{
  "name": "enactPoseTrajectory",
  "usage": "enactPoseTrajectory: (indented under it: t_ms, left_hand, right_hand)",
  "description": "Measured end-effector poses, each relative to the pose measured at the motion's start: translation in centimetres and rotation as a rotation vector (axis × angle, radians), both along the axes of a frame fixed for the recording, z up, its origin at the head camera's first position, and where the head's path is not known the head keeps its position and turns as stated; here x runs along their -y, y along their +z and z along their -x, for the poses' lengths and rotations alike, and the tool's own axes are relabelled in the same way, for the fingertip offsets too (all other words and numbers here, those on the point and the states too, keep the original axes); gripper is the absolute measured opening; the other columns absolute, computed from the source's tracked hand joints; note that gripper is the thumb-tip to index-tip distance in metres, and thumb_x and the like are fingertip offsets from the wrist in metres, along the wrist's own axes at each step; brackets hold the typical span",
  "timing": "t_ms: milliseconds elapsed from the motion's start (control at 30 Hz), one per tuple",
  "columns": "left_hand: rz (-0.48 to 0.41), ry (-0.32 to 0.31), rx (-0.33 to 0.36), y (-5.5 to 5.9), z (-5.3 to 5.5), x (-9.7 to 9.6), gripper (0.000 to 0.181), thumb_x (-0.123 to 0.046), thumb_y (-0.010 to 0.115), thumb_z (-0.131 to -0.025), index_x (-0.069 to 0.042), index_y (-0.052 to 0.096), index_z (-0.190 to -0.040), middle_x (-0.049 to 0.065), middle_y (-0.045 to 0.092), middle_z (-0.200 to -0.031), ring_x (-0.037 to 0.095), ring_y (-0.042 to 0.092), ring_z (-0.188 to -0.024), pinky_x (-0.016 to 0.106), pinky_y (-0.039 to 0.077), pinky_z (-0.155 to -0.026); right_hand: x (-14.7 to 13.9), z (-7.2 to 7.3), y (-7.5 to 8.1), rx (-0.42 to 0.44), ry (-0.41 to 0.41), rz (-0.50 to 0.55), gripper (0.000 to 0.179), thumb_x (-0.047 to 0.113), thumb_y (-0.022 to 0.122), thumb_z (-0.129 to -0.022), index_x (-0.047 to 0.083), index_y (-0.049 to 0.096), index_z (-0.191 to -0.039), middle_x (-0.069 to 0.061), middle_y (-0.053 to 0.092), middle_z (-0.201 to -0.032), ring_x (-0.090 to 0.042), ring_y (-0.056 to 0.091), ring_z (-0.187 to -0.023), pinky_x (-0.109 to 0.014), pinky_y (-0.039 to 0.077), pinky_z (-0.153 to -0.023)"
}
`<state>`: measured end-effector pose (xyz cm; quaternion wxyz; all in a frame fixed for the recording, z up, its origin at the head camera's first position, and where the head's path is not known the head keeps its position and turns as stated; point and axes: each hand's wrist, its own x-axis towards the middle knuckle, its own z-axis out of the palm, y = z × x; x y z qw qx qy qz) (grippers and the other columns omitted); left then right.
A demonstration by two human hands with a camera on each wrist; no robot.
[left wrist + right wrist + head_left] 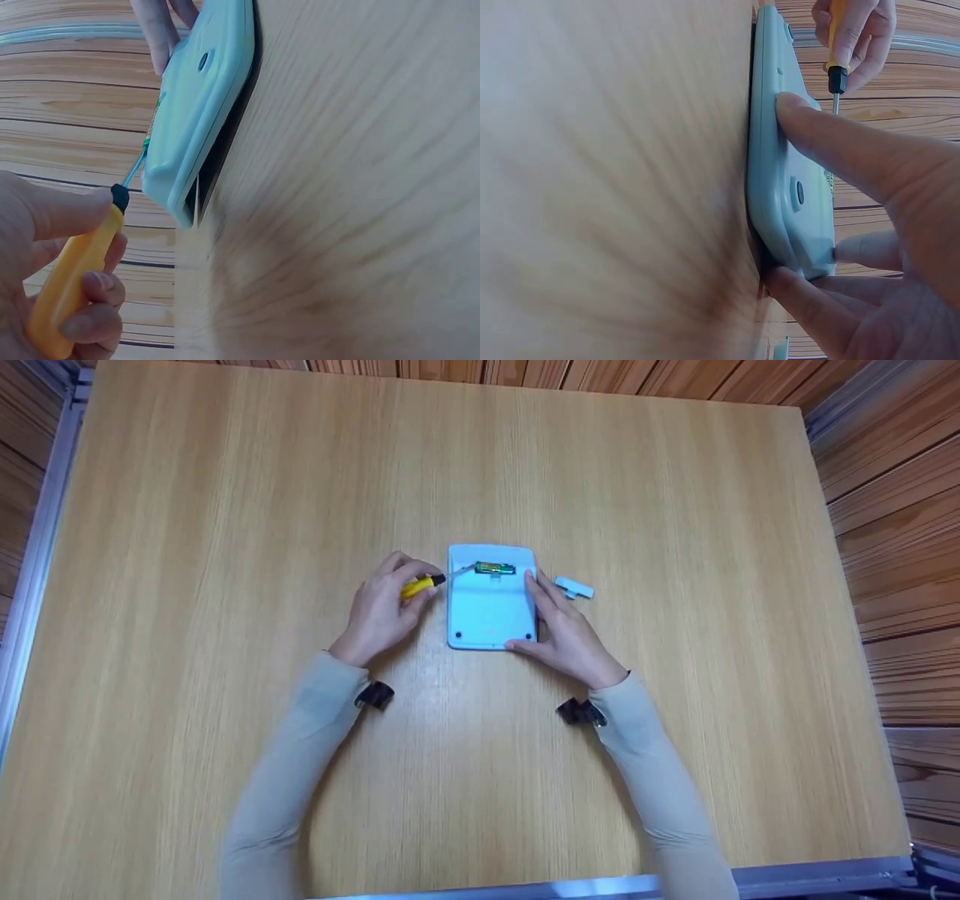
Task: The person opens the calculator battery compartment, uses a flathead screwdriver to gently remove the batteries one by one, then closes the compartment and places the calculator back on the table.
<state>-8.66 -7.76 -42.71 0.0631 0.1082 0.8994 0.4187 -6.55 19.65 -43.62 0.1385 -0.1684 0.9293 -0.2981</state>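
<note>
A light blue, calculator-like device (pixel 491 611) lies back side up on the table, with a green battery (pixel 495 568) in its uncovered compartment. My left hand (pixel 382 604) grips a screwdriver (pixel 421 586) by its yellow handle, thumb close to the black collar. The thin metal shaft (pixel 135 168) reaches over the device's left edge, its tip at the battery's left end. My right hand (pixel 566 641) holds the device on its right side, thumb on the near edge and fingers around the far right part. The battery is mostly hidden in both wrist views.
A small light blue battery cover (pixel 574 587) lies on the table just right of the device, beside the right hand's fingers. The wooden table (pixel 225 510) spreads around both arms. Metal rails and wood-plank panels (pixel 892 510) border it.
</note>
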Motion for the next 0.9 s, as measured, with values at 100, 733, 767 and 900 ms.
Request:
enactPoseTrajectory:
  t_ms: [100, 733, 767, 900]
  left_hand:
    - [-0.017, 0.017, 0.005, -0.2, 0.0, -0.1, 0.027, -0.02, 0.062, -0.094, -0.014, 0.064, -0.12, 0.007, 0.055, -0.115, 0.022, 0.054, -0.104, 0.036, 0.044, -0.099]
    - [0.42, -0.161, -0.219, 4.3, -0.5, -2.0, 0.027, -0.013, 0.057, -0.094, -0.001, 0.065, -0.117, 0.016, 0.057, -0.105, 0.025, 0.055, -0.076, 0.032, 0.046, -0.058]
    - [0.448, -0.18, -0.225, 4.6, -0.5, -2.2, 0.027, -0.013, 0.056, -0.094, 0.0, 0.065, -0.117, 0.016, 0.057, -0.106, 0.025, 0.055, -0.076, 0.031, 0.046, -0.058]
    - [0.522, -0.239, -0.211, 5.5, -0.3, -2.9, 0.027, -0.012, 0.055, -0.094, 0.002, 0.066, -0.115, 0.017, 0.057, -0.108, 0.025, 0.055, -0.075, 0.03, 0.044, -0.057]
  right_hand:
    - [0.0, 0.0, 0.0, 0.006, -0.003, -0.004, 0.097, 0.034, 0.075, -0.082, 0.014, 0.013, -0.155, -0.016, 0.013, -0.159, -0.035, 0.023, -0.144, -0.045, 0.03, -0.112]
    - [0.0, 0.1, -0.1, 0.003, -0.006, 0.013, 0.097, 0.033, 0.076, -0.082, 0.012, 0.015, -0.154, -0.016, 0.015, -0.159, -0.034, 0.023, -0.144, -0.045, 0.03, -0.112]
    - [0.0, 0.1, 0.0, 0.005, -0.007, 0.013, 0.097, 0.033, 0.076, -0.082, 0.012, 0.015, -0.154, -0.016, 0.014, -0.159, -0.034, 0.023, -0.144, -0.045, 0.03, -0.112]
    - [0.0, 0.0, 0.0, 0.016, -0.011, 0.012, 0.097, 0.033, 0.075, -0.082, 0.014, 0.014, -0.155, -0.016, 0.014, -0.159, -0.035, 0.022, -0.144, -0.045, 0.03, -0.113]
